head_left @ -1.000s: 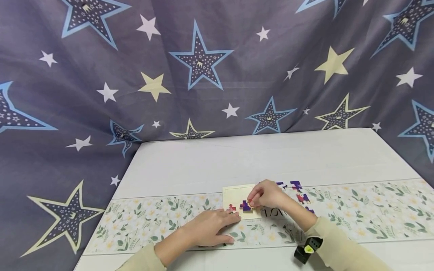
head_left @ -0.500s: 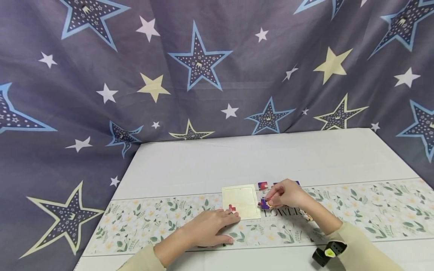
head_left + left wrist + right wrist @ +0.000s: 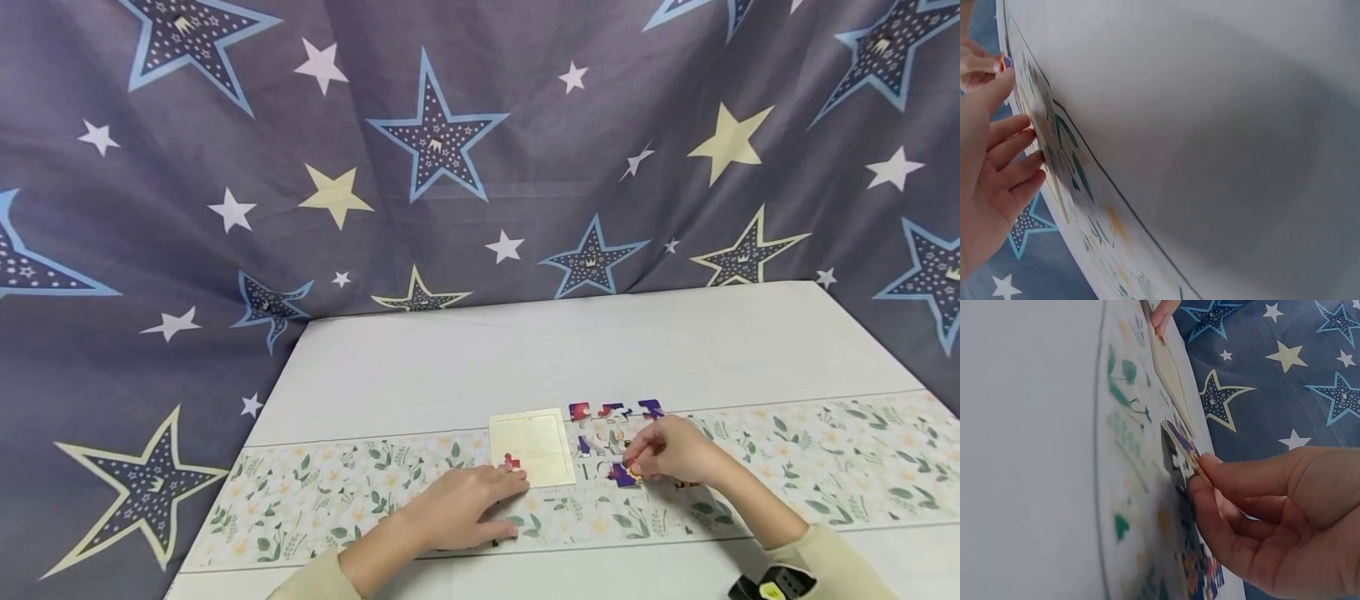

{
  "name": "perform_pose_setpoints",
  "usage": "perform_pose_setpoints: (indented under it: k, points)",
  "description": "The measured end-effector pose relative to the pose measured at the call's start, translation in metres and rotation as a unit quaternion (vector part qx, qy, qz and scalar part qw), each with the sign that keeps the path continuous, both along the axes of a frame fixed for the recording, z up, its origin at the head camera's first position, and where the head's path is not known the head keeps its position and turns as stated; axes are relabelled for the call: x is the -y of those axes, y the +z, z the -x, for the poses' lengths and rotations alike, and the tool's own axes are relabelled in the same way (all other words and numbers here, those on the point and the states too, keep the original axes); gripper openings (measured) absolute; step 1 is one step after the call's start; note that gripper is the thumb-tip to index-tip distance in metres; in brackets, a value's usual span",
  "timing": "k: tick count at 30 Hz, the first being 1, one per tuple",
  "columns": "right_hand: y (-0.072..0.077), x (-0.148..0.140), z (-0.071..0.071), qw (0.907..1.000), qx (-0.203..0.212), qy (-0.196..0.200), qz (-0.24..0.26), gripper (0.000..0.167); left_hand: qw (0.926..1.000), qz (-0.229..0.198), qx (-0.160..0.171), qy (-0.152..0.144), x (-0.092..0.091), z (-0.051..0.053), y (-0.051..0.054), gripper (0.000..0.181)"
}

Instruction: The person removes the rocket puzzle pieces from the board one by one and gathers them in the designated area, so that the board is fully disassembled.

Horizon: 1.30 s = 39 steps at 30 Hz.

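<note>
A purple jigsaw piece (image 3: 622, 476) with some yellow is pinched between the thumb and fingers of my right hand (image 3: 681, 454), to the right of the puzzle tray. The right wrist view shows this puzzle piece (image 3: 1180, 441) tilted, its pale edge visible. The cream square puzzle tray (image 3: 543, 442) lies flat on the table. Inside it, near the lower left, is one red puzzle piece (image 3: 512, 462). My left hand (image 3: 474, 504) rests at the tray's lower left corner, fingertips beside the red piece. In the left wrist view, the left hand (image 3: 997, 156) has fairly straight fingers.
Loose puzzle pieces lie right of the tray: a red one (image 3: 579, 412), a purple and white one (image 3: 615, 411), a purple one (image 3: 650, 407) and several more, some partly under the right hand. A floral strip (image 3: 337, 492) crosses the white table (image 3: 465, 358). A starry curtain (image 3: 480, 100) hangs behind.
My right hand has carried the purple puzzle piece rightward from above the tray to the floral strip beside it, uncovering several loose pieces. The left hand has stayed in place.
</note>
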State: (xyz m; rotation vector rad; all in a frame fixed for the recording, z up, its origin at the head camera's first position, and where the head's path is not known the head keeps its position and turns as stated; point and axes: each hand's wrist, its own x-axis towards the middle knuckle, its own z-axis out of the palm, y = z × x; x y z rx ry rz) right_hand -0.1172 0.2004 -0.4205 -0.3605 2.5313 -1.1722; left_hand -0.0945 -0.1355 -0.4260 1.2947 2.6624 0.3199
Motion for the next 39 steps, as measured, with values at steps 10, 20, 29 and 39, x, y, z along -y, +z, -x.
perform_pose_setpoints:
  k: [10, 20, 29, 39]
  points:
    - [0.003, -0.011, -0.011, 0.9966, -0.062, -0.005, -0.054, 0.009, 0.997, -0.064, 0.037, 0.022, 0.003, 0.006, 0.0, 0.04]
    - [0.002, -0.01, -0.012, 0.9945, -0.075, -0.015, -0.072, 0.008, 0.9961, -0.075, 0.037, 0.028, 0.002, 0.009, 0.002, 0.035]
    - [0.006, -0.006, -0.009, 0.9906, -0.084, -0.024, -0.105, 0.007, 0.9958, -0.073, 0.024, 0.051, 0.005, 0.021, 0.01, 0.035]
    - [0.014, 0.014, -0.002, 0.991, -0.096, -0.006, -0.093, 0.007, 0.9944, -0.059, 0.032, 0.082, 0.007, 0.037, 0.007, 0.055]
